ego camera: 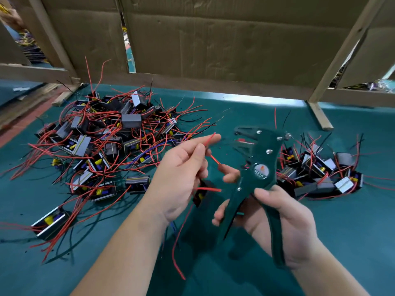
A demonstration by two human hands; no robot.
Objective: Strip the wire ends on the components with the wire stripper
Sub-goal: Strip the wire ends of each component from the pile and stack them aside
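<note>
Left hand (181, 167) pinches a red wire (214, 159) — right hand (284, 227) grips the wire stripper (259, 150); components (130, 120) lie heaped on the table (352, 231).

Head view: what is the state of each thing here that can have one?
Wire stripper: held by the right hand, jaws open.
Red wire: pinched by the left hand, outside the stripper.
Component: hanging below the left hand.
Left pile: lying loose on the table.

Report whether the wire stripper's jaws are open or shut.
Open: the wire stripper has gaping jaws, handles spread in the right hand; the left hand holds the red wire outside them.
</note>
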